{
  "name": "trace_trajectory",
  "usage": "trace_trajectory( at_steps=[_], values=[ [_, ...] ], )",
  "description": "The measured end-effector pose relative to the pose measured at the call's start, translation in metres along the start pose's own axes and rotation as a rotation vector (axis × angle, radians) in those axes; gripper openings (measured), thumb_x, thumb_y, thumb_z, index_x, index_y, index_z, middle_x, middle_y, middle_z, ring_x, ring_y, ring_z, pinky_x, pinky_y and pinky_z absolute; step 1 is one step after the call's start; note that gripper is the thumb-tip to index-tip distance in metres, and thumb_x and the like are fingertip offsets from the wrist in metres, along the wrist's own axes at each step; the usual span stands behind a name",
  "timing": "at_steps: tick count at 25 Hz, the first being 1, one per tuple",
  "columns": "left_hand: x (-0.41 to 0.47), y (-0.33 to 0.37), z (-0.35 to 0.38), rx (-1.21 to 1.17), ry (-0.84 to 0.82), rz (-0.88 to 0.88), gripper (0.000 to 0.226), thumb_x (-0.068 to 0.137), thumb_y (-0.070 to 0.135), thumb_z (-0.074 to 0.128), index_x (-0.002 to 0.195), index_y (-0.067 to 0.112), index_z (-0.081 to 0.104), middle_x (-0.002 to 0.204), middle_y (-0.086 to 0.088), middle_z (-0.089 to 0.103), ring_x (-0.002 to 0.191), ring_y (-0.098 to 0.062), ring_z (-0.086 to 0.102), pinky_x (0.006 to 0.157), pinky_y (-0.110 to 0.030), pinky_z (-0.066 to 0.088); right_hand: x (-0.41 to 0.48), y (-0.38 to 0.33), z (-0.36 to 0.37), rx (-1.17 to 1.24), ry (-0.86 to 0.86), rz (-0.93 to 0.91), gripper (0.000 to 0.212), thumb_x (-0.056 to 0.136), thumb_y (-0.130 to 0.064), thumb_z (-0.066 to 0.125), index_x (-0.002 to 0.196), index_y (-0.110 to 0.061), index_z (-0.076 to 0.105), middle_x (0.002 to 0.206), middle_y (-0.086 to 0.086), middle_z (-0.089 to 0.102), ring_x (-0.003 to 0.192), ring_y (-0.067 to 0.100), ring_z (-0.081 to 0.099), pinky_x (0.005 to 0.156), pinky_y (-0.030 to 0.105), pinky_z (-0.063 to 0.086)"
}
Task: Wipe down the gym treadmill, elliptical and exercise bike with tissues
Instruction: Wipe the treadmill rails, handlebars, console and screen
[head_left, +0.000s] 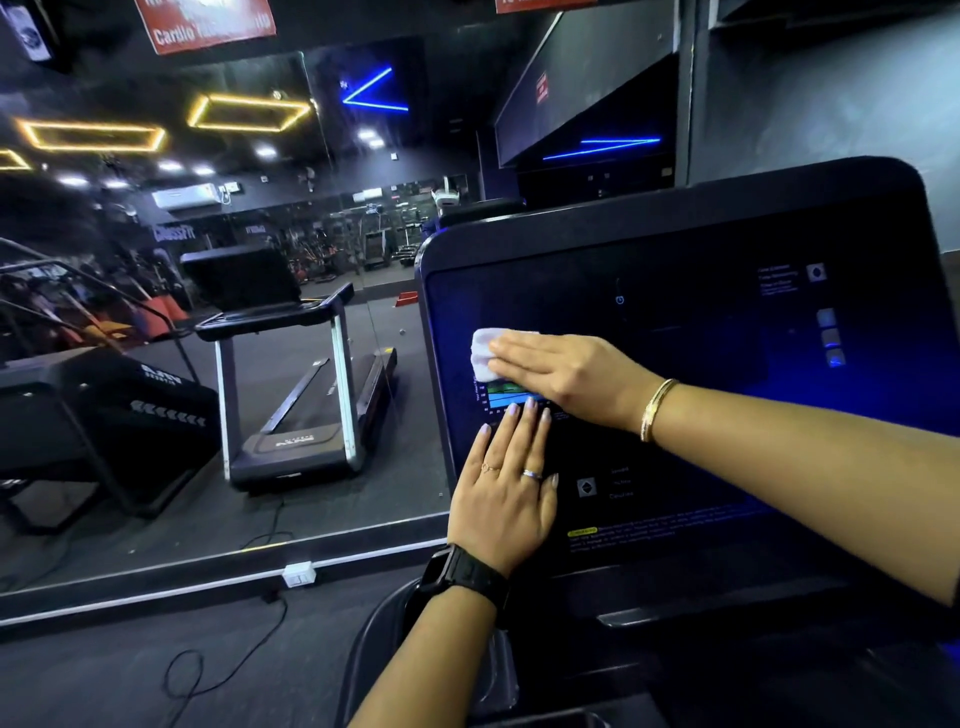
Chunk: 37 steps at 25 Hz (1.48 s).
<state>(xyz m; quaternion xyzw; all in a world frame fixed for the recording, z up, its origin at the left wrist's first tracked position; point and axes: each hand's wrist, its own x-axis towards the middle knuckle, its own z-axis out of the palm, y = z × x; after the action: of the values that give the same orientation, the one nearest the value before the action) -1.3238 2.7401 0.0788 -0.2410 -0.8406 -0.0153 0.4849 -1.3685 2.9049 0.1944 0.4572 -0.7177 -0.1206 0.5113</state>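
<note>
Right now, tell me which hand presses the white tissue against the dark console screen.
The right hand, with the gold bangle; the left hand, with the black watch, lies flat below it.

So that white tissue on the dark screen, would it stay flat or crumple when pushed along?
Probably floppy: the tissue already looks bunched and folded under the flat right hand. Likely very light, so it needs that pressing to move with the hand. It should glide easily on the glossy console.

**Tissue on the treadmill console**

A white, crumpled tissue (484, 353) lies flat against the left part of the treadmill console (675, 374). The console is a dark glossy panel, tilted back, with a small blue-green chart (511, 397) lit just below the tissue.
</note>
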Motion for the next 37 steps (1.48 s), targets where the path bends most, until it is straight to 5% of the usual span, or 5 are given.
trace_trajectory(
  at_steps=[6,12,18,23,37],
  values=[
    [0.0,0.002,-0.002,0.022,-0.013,-0.008,0.063,0.095,0.038,0.042,0.152,0.013,0.032,0.16,-0.004,0.028,0.148,-0.018,0.024,0.121,-0.038,0.018,-0.002,0.04,-0.016,-0.113,0.014,0.193,0.046,0.093,0.006,0.033,0.119,-0.008,0.068,0.126,0.01,0.064,0.113,0.021,0.064,0.073,0.027,0.054],
    [0.001,0.003,-0.002,0.027,-0.025,-0.026,0.062,0.095,0.039,0.041,0.151,0.014,0.034,0.159,-0.003,0.029,0.147,-0.017,0.027,0.12,-0.038,0.021,-0.033,0.014,-0.01,-0.076,0.0,0.012,0.036,0.1,0.003,0.038,0.123,-0.004,0.064,0.13,0.011,0.061,0.119,0.023,0.06,0.097,0.03,0.049],
    [0.004,0.003,-0.003,0.023,-0.016,-0.048,0.061,0.095,0.037,0.04,0.151,0.014,0.035,0.159,-0.001,0.029,0.147,-0.015,0.025,0.12,-0.039,0.02,-0.035,0.034,-0.016,-0.068,0.041,0.341,0.046,0.096,0.011,0.029,0.126,-0.002,0.062,0.132,0.014,0.06,0.12,0.027,0.059,0.083,0.037,0.058],
    [0.009,0.007,-0.003,0.029,-0.009,-0.066,0.06,0.094,0.036,0.04,0.151,0.014,0.036,0.158,-0.001,0.031,0.147,-0.015,0.026,0.12,-0.039,0.021,-0.059,0.026,-0.022,-0.093,-0.019,0.078,0.038,0.101,0.005,0.035,0.127,-0.004,0.062,0.134,0.012,0.058,0.122,0.024,0.057,0.098,0.033,0.05],
    [0.038,0.029,0.004,0.025,0.042,-0.224,0.063,0.091,0.035,0.041,0.149,0.01,0.039,0.157,-0.005,0.033,0.147,-0.019,0.025,0.12,-0.044,0.018,-0.082,0.063,-0.038,-0.133,0.055,0.294,0.04,0.096,0.008,0.038,0.124,-0.003,0.063,0.128,0.013,0.062,0.114,0.025,0.063,0.092,0.034,0.054]
  ],
)
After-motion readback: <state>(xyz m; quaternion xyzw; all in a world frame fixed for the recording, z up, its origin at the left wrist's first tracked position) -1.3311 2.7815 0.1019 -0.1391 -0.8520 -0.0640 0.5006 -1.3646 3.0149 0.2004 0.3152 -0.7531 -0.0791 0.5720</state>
